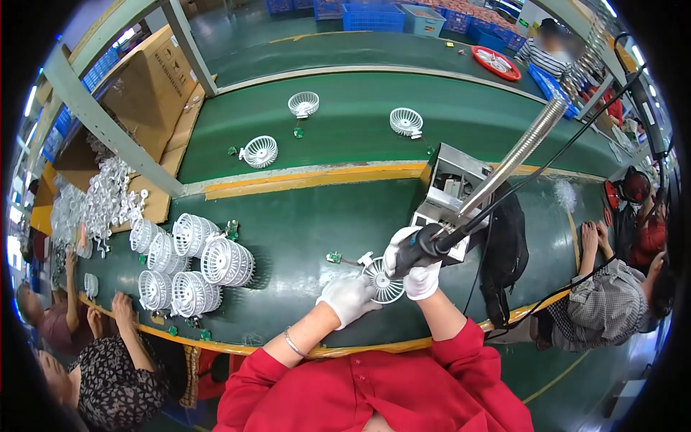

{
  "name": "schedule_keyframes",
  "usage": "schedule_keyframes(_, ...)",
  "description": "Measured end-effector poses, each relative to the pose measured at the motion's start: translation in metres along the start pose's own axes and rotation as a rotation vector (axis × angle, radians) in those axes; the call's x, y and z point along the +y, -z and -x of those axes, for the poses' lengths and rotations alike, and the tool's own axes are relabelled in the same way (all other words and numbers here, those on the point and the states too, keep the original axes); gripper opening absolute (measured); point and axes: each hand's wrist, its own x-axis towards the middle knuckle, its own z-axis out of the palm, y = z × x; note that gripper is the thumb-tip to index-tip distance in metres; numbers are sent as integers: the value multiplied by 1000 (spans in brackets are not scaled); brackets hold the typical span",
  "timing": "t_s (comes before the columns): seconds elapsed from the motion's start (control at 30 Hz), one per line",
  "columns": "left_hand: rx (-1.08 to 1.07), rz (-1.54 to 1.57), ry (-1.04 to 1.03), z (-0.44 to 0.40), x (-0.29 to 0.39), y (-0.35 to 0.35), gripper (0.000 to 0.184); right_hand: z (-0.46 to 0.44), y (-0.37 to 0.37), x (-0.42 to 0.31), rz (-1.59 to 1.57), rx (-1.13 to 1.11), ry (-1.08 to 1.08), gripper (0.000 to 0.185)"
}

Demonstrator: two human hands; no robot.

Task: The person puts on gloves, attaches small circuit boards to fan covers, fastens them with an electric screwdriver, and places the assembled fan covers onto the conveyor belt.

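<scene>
My left hand [347, 299], in a white glove, grips the near left edge of a round white fan housing [389, 290] lying on the green bench. A small green circuit board [334, 257] trails from that housing on a wire. My right hand [423, 283], also gloved, is wrapped round a black power screwdriver [419, 250] held over the housing. The screwdriver hides its own tip and part of the housing. A silver machine [458, 175] stands just behind the screwdriver.
Stacked white fan housings [227, 261] stand at left. Several more ride the green conveyor belt [345, 137]. A metal spring hose [518, 155] and a black cable cross on the right, above a black bag [505, 252]. Co-workers sit at both sides. A cardboard box [155, 79] is at far left.
</scene>
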Motion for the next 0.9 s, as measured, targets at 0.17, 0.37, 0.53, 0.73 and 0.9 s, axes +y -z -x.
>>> schedule_keyframes(0.17,-19,-52,27,-1,4,1,28,-1,0,-1,-24,-95,-36,75)
schedule_keyframes(0.37,143,13,62,3,12,-2,25,-7,-10,-61,144,26,418,76)
schedule_keyframes(0.53,47,-37,90,-3,10,-11,22,-19,9,-73,399,201,464,89)
schedule_keyframes(0.73,124,-16,32,-2,7,-11,21,2,-16,-52,179,186,309,91)
schedule_keyframes(0.9,178,-6,-28,-1,2,-17,21,12,-24,-13,135,72,118,84)
